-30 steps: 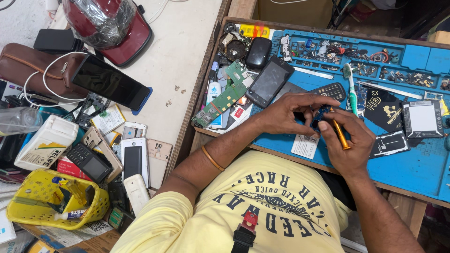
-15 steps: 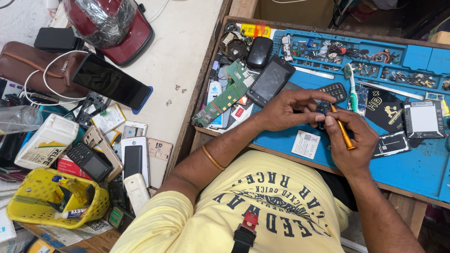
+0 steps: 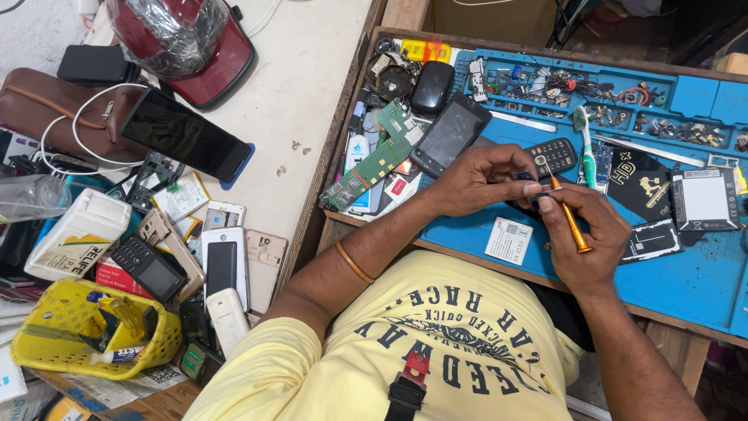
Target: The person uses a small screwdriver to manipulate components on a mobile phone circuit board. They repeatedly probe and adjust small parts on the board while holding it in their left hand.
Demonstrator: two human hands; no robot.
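Head view: both hands clamp a small phone (image 3: 530,191) (right hand (image 3: 580,238) also gripping an orange screwdriver (image 3: 567,220)), keypad phone (image 3: 552,154) just beyond.

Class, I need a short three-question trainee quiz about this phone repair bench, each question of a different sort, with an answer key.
1. True or false: the right hand holds an orange-handled screwdriver.
2. Multiple choice: the green circuit board lies (A) in the yellow plastic basket, (B) at the edge of the blue work mat, left of the left hand, (C) on the red helmet.
3. Fill in: the left wrist wears an orange ____.

Key: 1 true; 2 B; 3 bangle.
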